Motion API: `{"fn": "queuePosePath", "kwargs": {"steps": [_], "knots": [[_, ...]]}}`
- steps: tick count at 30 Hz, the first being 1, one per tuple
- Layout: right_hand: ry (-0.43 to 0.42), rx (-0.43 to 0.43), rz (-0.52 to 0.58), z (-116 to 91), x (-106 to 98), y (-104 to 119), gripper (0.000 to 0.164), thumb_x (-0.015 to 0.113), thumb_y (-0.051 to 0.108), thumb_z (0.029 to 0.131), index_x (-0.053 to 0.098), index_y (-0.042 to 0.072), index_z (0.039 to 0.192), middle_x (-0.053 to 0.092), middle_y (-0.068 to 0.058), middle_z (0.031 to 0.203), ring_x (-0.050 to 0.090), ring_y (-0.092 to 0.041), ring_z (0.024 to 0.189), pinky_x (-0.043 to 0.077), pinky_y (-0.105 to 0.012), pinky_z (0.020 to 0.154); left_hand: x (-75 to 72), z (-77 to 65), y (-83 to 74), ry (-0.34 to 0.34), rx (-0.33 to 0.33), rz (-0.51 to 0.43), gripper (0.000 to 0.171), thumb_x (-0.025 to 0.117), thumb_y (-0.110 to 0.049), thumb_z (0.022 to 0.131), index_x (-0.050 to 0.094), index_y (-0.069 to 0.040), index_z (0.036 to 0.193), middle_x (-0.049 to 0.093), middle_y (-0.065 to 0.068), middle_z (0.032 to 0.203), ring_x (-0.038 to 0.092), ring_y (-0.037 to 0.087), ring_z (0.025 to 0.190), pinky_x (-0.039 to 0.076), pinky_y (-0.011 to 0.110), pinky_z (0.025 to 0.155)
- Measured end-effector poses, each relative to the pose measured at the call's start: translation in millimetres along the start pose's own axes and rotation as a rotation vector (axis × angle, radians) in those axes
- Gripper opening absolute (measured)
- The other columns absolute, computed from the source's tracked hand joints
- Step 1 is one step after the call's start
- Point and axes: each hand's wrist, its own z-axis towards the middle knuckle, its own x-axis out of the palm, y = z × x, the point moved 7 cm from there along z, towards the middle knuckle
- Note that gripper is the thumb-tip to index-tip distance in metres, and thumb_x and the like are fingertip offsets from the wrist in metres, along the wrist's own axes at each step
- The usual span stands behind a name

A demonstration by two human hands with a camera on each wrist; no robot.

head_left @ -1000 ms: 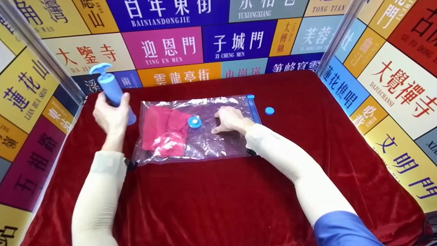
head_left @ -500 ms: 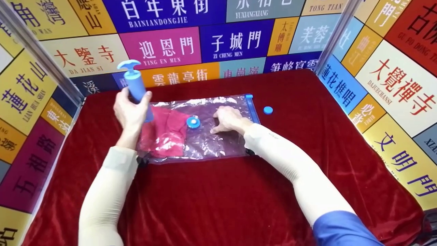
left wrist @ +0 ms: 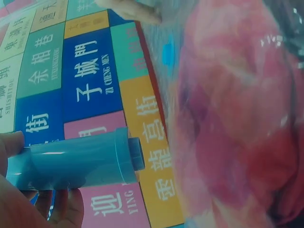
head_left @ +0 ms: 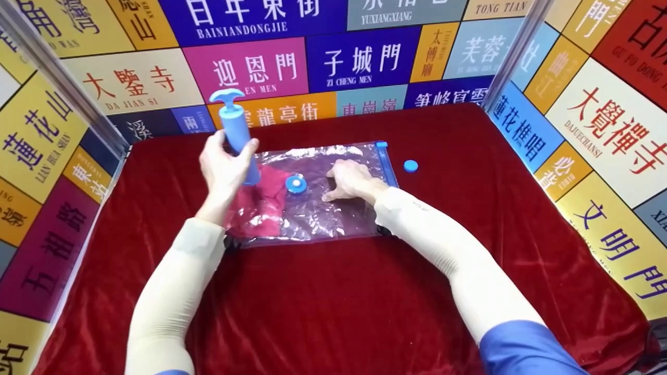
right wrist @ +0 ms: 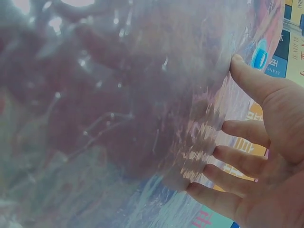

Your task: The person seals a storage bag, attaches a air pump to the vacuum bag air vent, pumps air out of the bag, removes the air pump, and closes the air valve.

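A blue hand pump (head_left: 236,127) with a T-shaped handle is upright in my left hand (head_left: 224,161), fingers and thumb wrapped round its barrel. Its lower end is above the left part of a clear zip storage bag (head_left: 333,224), apart from the bag in the left wrist view, where the pump's nozzle (left wrist: 137,153) shows. Inside the bag lies a folded pink-red cloth (head_left: 266,208). A round blue valve (head_left: 296,184) sits on the bag between my hands. To its right, my right hand (head_left: 349,179) rests on the bag with spread fingertips touching the film (right wrist: 142,118).
A small round blue cap (head_left: 410,166) lies on the dark red velvet cloth (head_left: 333,302), right of the bag. The bag's blue zip strip (head_left: 385,164) runs along its right edge. Colourful printed panels (head_left: 365,60) wall in the table at the back and sides.
My left hand has carried the pump rightward, from beside the bag's left edge to above the pink-red cloth. My right hand has stayed in place on the bag.
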Motion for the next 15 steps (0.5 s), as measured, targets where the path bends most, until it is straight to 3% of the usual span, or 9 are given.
{"fn": "queuePosePath", "kwargs": {"steps": [4,15], "knots": [[0.003,0.005,0.012,-1.0,-0.1,-0.4,0.076,0.087,0.061,0.080,0.069,0.023,0.143,0.063,-0.008,0.134,0.056,-0.035,0.129,0.048,-0.056,0.107,14.0,-4.5,-3.5,0.044,-0.009,-0.011,0.058,0.083,-0.048,0.087,0.070,-0.007,0.125,0.071,0.011,0.109,0.066,0.026,0.094,0.052,0.040,0.084],[-0.002,0.013,0.023,-0.4,-0.1,-1.2,0.077,0.087,0.062,0.079,0.069,0.023,0.143,0.063,-0.008,0.135,0.056,-0.034,0.129,0.048,-0.055,0.107,46.0,-11.6,-27.4,0.124,0.046,-0.037,0.058,0.086,-0.044,0.086,0.070,-0.007,0.127,0.075,0.011,0.113,0.069,0.024,0.096,0.056,0.040,0.086]]}}
